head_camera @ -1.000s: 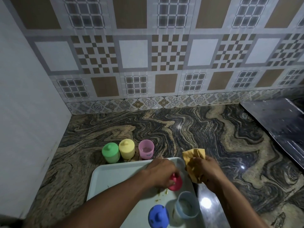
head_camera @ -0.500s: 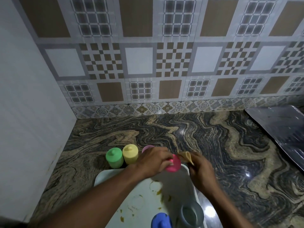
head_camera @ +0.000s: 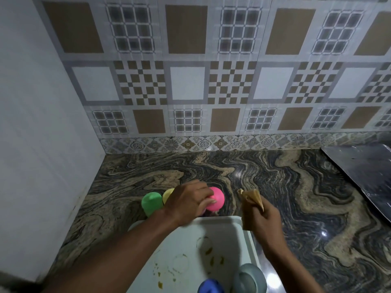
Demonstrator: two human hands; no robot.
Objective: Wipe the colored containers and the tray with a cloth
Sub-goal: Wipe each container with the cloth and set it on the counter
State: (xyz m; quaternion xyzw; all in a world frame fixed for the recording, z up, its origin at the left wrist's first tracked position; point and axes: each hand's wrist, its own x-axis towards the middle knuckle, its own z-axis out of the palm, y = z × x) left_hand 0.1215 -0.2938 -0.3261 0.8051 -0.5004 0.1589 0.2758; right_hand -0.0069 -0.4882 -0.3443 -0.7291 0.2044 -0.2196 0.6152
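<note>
Containers [head_camera: 151, 203] behind tray [head_camera: 224, 229] on counter [head_camera: 285, 187]

The table [head_camera: 275, 187] is polished stone with swirling bands of black, grey and tan, filling the lower half of the frame and meeting the wall along its far edge and at the left. A white tray [head_camera: 190, 240] lies on it at bottom centre, its bare floor marked with brownish smears and ring stains. Just beyond the tray's far left corner stand a green container [head_camera: 151, 201] and a yellow container [head_camera: 168, 194], side by side and touching or nearly so. At the right edge of the frame a dark metal sheet [head_camera: 364, 172] lies flat, well apart from the tray.
</note>
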